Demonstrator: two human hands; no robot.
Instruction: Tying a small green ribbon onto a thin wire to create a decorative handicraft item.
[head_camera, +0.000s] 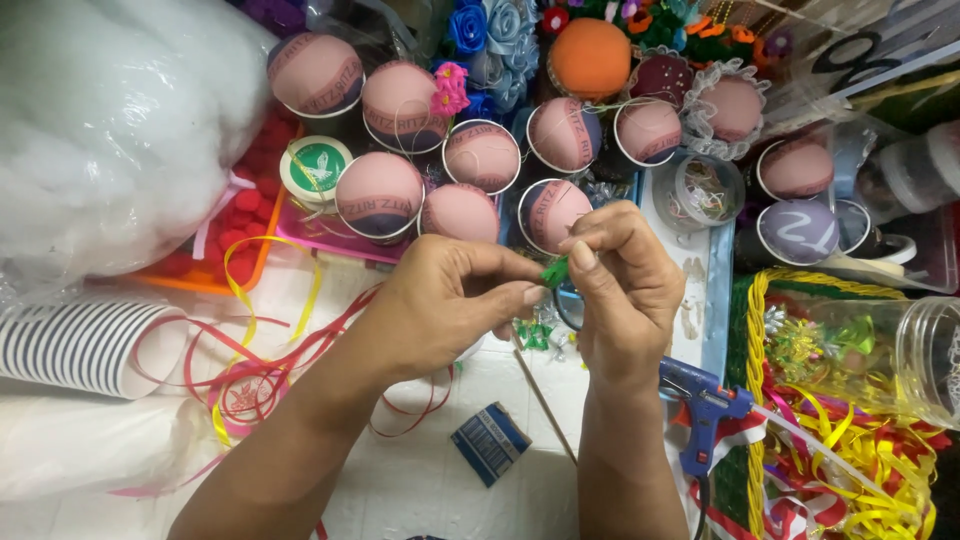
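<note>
Head view: small green ribbon piece pinched between both hands above the white tiled surface; too small to tell its long axis. Left hand closed narrow, thumb and forefinger on the ribbon's left side. Right hand curled tight, fingertips on its right side. Behind: round fabric-covered pincushions, smooth, dome-shaped. Blue glue gun lies near the right wrist.

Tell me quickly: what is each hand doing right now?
Left hand: fingers pinched shut on the small green piece.
Right hand: fingers pinched shut on the same green piece.
</note>
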